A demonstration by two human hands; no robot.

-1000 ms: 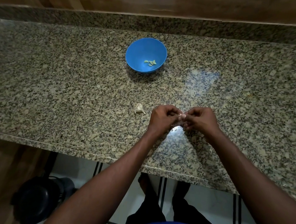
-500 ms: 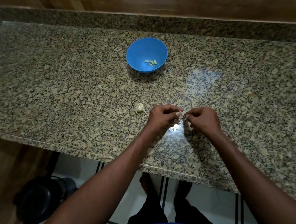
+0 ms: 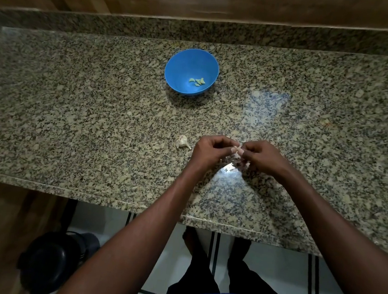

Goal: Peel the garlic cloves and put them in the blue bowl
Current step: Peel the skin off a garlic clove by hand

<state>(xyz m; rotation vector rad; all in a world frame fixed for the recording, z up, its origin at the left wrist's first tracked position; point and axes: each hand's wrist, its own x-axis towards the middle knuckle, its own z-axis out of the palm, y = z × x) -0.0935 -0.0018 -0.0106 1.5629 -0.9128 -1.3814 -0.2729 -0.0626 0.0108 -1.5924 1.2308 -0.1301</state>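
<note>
On the speckled granite countertop [image 3: 95, 117] both hands met near the front edge, a little right of the middle. The left hand [image 3: 208, 149] had its fingers curled, and the right hand [image 3: 262, 155] too; together they pinched a small garlic clove [image 3: 235, 149] between the fingertips, so each hand was closed on it. The clove was mostly hidden, only a pale bit showed where the hands touched. Some pale skin pieces [image 3: 235, 160] were under the hands, above a bright reflection on the stone.

Just beside the left hand, at about 9 o'clock from it, lay the rest of the garlic bulb [image 3: 182, 141], white and papery, apart from the fingers. The blue bowl [image 3: 191, 71] stood well apart from the hands, at about 11 o'clock from them, toward the back of the counter. Inside it lay a few peeled cloves [image 3: 197, 82], yellowish, close together on the right part of the bottom.

Below the counter edge a dark round container [image 3: 49, 261] stood on the floor at the left.
</note>
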